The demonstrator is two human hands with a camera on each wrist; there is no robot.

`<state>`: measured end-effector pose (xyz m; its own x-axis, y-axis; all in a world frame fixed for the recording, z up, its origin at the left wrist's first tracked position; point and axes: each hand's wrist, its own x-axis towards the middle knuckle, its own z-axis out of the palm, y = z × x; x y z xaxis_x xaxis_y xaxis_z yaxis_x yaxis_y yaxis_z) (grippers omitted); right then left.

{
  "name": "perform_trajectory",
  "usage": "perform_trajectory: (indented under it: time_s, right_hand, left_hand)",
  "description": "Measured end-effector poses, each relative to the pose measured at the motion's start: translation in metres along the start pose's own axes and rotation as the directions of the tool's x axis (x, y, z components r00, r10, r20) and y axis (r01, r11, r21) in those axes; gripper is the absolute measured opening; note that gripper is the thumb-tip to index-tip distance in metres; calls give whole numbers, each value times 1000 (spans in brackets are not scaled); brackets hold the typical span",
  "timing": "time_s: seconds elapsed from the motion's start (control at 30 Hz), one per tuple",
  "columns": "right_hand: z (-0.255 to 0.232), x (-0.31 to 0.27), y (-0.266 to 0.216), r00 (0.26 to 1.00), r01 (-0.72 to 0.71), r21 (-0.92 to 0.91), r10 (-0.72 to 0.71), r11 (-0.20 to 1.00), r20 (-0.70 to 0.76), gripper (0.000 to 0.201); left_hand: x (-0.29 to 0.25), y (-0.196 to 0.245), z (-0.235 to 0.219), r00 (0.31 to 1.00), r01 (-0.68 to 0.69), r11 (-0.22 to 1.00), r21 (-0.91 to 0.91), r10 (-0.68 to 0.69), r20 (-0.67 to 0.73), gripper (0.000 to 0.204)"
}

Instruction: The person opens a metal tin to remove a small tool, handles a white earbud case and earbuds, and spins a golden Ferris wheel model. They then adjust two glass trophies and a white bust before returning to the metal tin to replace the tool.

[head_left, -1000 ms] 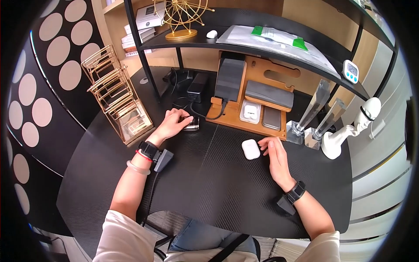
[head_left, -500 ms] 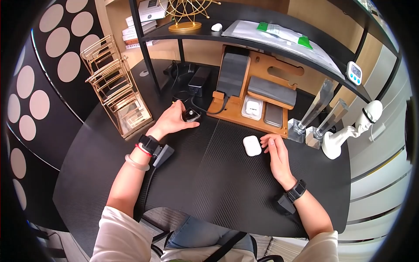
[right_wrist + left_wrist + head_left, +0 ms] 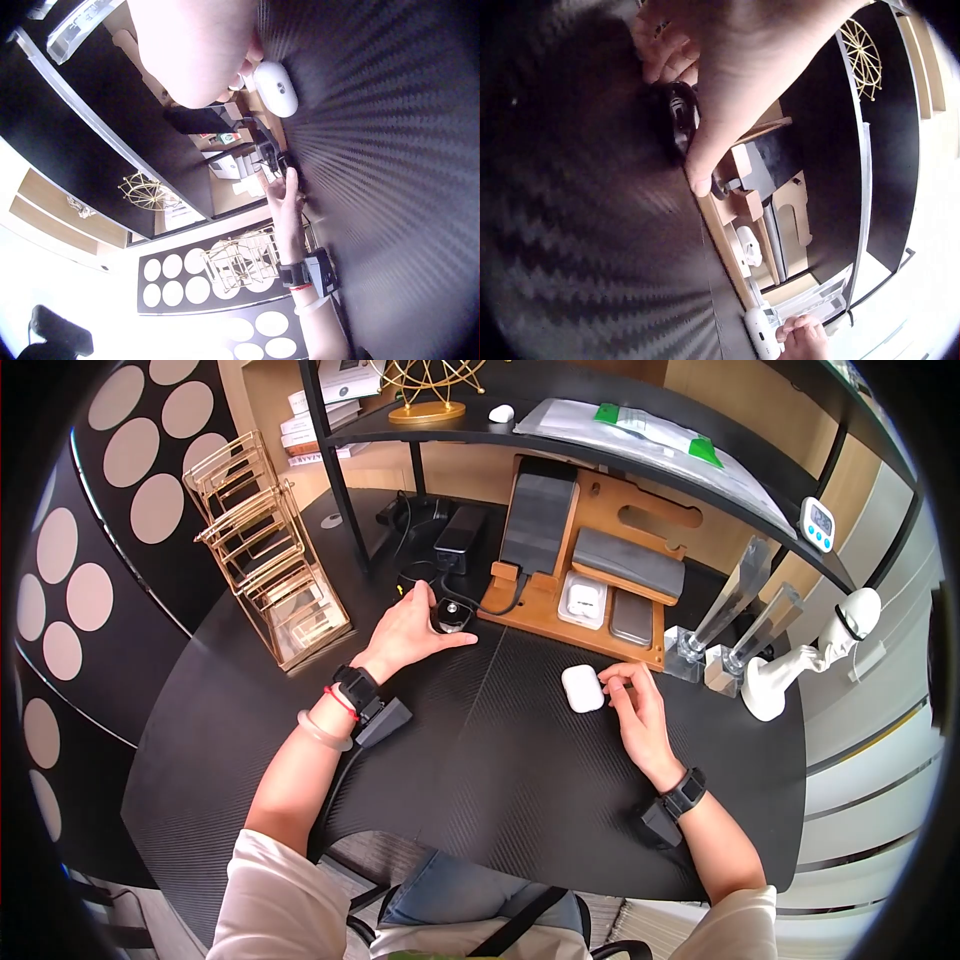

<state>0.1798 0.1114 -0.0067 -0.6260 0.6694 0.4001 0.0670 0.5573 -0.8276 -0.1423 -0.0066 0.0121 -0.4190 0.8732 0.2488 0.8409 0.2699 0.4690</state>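
On the left half of the black desk, my left hand (image 3: pixel 405 632) spreads its thumb away from the fingers. In the gap sits a small glossy black object (image 3: pixel 452 614) with a round silver spot on top; its kind is unclear. The left wrist view has the same dark object (image 3: pixel 681 112) just below the fingers and beside the thumb. My right hand (image 3: pixel 642 725) rests with loosely bent fingers at the right edge of a white earbud case (image 3: pixel 582 689). In the right wrist view, the case (image 3: pixel 276 88) lies flat just past the fingertips.
Behind stands a wooden organizer (image 3: pixel 520 622) with a phone (image 3: pixel 540 515) and a second white earbud case (image 3: pixel 583 600). A gold wire rack (image 3: pixel 285 575) is at left. Crystal trophies (image 3: pixel 735 595) and a white head figurine (image 3: pixel 770 685) stand right, beneath a black shelf (image 3: pixel 480 432).
My left hand, earlier over the black object, has opened its thumb wide, uncovering it. My right hand stays beside the white case, its fingers a little more bent. The head view has shifted slightly.
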Motion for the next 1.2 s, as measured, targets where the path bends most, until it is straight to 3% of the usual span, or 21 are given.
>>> perform_trajectory:
  time_s: [0.23,0.33,0.4,0.43,0.5,0.53,0.6,0.67,0.77,0.83,0.9,0.97,1.07,1.1,1.13,1.17,1.2]
  right_hand:
    - [1,0,2,1000,-12,6,12,1000,7,12]
    - [1,0,-3,1000,7,-5,-7,1000,-14,13]
    - [0,0,0,1000,27,-54,-27,998,-3,17]
    - [0,-1,1,999,48,-97,-47,994,10,23]
    - [-2,-1,2,996,62,-156,-51,986,73,39]
    - [-2,-1,-1,994,68,-185,-51,980,94,44]
    - [1,-2,-8,989,83,-238,-50,968,140,60]
    - [1,-2,-4,974,197,-312,-149,929,171,65]
    - [-1,-2,-7,972,173,-319,-110,932,205,65]
    - [0,-1,-10,973,124,-302,-57,945,223,64]
    - [1,-2,-14,967,97,-199,-44,975,251,62]
    - [6,-5,-20,967,147,-160,-108,976,231,64]
    - [13,-10,-27,955,241,-97,-218,966,202,68]
    - [14,-11,-27,945,283,-70,-265,957,192,70]
    - [14,-11,-26,935,310,-77,-289,948,205,76]
    - [14,-11,-24,937,305,-79,-285,949,204,76]
    - [15,-11,-22,954,209,21,-209,978,213,77]
  left_hand:
    - [-1,7,1,997,66,996,61,-69,42,82]
    - [-5,14,-1,998,51,996,73,-48,-45,81]
    - [-7,32,-7,978,37,996,85,-19,-206,67]
    - [-8,37,-5,981,30,996,84,-13,-193,67]
    - [-12,48,3,931,-278,960,34,278,-239,52]
    - [-18,57,9,942,-319,944,-87,305,-142,43]
    - [-32,78,22,931,-351,910,-219,364,19,53]
    - [-42,87,38,898,-345,877,-334,412,154,66]
    - [-48,85,59,832,-449,814,-369,531,161,66]
    - [-50,85,59,836,-465,807,-363,535,121,60]
    - [-50,89,52,880,-267,794,-546,432,198,52]
    - [-51,92,50,884,-248,794,-556,420,206,45]
    - [-54,92,56,895,33,508,-861,369,252,43]
    - [-55,92,58,894,37,507,-861,368,256,43]
    - [-55,91,60,888,121,420,-899,360,288,43]
    - [-55,91,61,878,203,327,-923,356,319,43]
    - [-55,91,60,876,207,324,-923,358,322,43]
